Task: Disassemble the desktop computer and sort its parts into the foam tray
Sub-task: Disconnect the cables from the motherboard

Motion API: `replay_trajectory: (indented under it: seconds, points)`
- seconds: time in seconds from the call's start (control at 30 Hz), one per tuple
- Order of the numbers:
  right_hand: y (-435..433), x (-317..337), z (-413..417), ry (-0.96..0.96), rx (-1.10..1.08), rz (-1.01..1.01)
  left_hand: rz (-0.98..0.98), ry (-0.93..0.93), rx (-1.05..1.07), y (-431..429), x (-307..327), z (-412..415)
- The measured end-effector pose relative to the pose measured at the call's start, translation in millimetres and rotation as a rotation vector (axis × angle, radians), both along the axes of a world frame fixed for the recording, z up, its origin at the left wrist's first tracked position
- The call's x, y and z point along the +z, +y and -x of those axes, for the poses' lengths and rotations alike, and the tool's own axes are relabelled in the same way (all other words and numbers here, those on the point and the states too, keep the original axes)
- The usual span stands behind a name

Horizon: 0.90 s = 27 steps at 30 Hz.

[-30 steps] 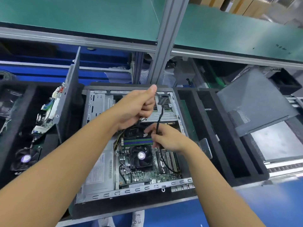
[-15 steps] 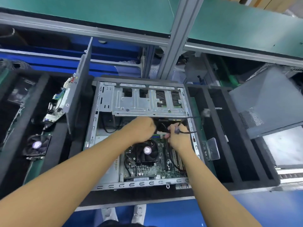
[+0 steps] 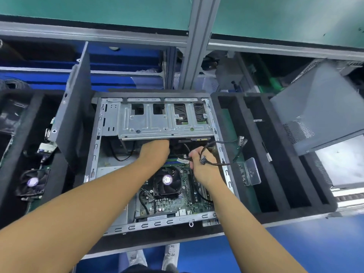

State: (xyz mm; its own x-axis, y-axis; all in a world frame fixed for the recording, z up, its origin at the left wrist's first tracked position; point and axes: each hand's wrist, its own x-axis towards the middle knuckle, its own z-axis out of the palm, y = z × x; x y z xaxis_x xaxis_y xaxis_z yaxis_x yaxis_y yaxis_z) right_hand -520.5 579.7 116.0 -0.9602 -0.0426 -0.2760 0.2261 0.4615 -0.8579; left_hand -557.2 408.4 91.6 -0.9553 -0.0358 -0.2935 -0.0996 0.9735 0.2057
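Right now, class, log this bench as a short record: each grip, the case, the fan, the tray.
computer case: open, motherboard inside
left grip: reaches under the drive cage; fingers hidden
right grip: holds the black cable bundle, which loops out past the case wall
CPU fan: mounted on the motherboard
foam tray: bracket in the slot nearest the case

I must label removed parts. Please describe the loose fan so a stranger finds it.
From the open computer case, go left to the black foam tray. The loose fan lies at its near end; unlike the cooler fan on the motherboard, it sits outside the case.
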Motion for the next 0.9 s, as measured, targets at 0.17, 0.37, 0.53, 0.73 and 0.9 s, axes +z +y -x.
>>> replay_trajectory:
  seconds: [0.17, 0.37, 0.53, 0.73, 0.9]
  points:
    - [-2.5, -1.4, 0.0, -0.017, -0.013, 0.105, 0.103, 0.020, 0.100, 6.4, -17.5, 5.2]
    - [-1.9, -10.6, 2.4, -0.017, 0.046, 0.040, 0.033, 0.036, 0.173, 4.7, -34.8, 14.4]
    - [-3.8, -14.8, 4.7, -0.025, 0.031, 0.067, -0.115, -0.045, 0.102, -3.5, -32.4, 19.0]
    - [-4.5, -14.9, 4.9, -0.031, 0.024, 0.094, -0.124, -0.004, 0.068, -5.8, -30.4, 17.5]
    - [-4.1, -12.1, 5.2, -0.034, 0.023, 0.104, -0.108, -0.059, 0.025, -3.6, -26.5, 18.9]
